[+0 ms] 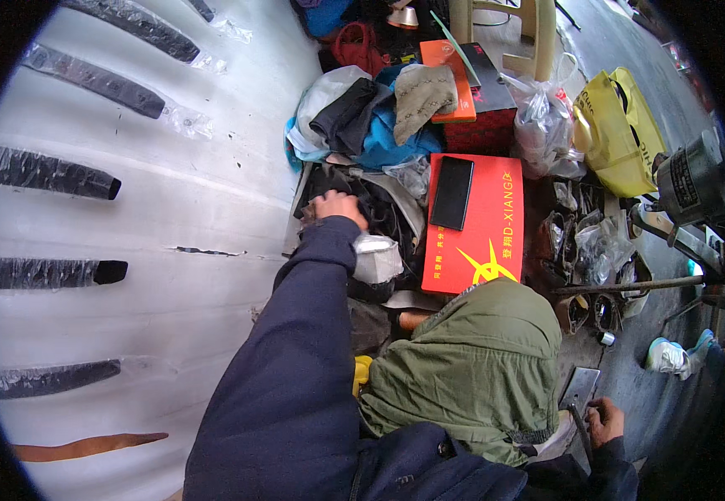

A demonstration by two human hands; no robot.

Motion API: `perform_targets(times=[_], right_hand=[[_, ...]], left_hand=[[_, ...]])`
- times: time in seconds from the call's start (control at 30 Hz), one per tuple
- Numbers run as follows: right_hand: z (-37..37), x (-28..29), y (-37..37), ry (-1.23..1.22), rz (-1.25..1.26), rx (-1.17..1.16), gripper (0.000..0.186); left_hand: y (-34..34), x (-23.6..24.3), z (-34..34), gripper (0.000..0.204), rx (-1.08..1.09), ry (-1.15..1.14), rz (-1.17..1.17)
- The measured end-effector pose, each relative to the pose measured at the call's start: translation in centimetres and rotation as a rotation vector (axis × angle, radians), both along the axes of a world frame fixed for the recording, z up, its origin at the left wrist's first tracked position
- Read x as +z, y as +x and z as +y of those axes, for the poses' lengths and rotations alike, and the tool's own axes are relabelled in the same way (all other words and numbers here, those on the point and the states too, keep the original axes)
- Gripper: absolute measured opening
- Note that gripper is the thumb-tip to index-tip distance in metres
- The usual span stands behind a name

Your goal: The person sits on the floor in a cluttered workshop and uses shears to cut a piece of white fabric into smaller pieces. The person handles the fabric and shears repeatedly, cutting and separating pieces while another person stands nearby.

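Observation:
My left hand (337,209) reaches down into a pile of black strap-like and cloth-like pieces (371,194). Its fingers are spread over them, their tips partly hidden. Beside the wrist lies a pale grey, cloth-like bundle (376,259). At the lower right, my right hand (605,422) has curled fingers; what is in them, if anything, is hidden. Close to it are a dark thin rod (580,427) and a flat grey metal plate (581,387).
On the left, a white sheeted surface carries several plastic-wrapped black strips (49,172) and one brown strip (87,447). A black phone (452,194) lies on a red box (496,225). A yellow bag (617,125) and a dark machine (696,179) stand right.

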State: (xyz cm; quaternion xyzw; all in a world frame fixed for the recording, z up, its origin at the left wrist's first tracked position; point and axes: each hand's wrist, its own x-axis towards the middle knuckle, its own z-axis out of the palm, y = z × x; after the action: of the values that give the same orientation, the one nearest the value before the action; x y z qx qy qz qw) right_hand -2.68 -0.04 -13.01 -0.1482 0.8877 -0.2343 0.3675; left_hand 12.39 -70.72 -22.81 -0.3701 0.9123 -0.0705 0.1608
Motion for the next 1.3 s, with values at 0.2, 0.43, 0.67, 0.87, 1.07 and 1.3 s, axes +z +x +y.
perform_targets(times=[0.2, 0.43, 0.67, 0.87, 1.07, 1.3], right_hand=[[0.3, -0.9, -0.3, 0.014, -0.033, -0.013, 0.019], [0.6, -1.9, -0.4, 0.017, -0.068, -0.026, 0.019], [-0.4, -0.9, -0.5, 0.024, -0.060, -0.039, 0.017], [-0.3, -1.1, -0.5, 0.009, -0.047, -0.007, 0.017], [0.0, -1.2, -0.4, 0.026, -0.055, -0.039, 0.017], [0.1, -1.7, -0.6, 0.017, -0.035, -0.005, 0.016]], left_hand=[[0.1, 1.0, -0.4, 0.043, 0.037, -0.045, -0.020], [-0.3, 0.6, 0.9, 0.045, -0.538, 0.198, 0.506], [1.3, -1.5, 0.8, 0.037, -0.244, 0.671, 0.094], [-0.1, -1.8, -2.9, 0.034, -0.209, 0.293, 0.467], [2.7, 1.5, -3.4, 0.061, 0.313, 0.157, 0.027], [3.6, 1.7, -3.4, 0.057, 0.125, 0.005, -0.149]])
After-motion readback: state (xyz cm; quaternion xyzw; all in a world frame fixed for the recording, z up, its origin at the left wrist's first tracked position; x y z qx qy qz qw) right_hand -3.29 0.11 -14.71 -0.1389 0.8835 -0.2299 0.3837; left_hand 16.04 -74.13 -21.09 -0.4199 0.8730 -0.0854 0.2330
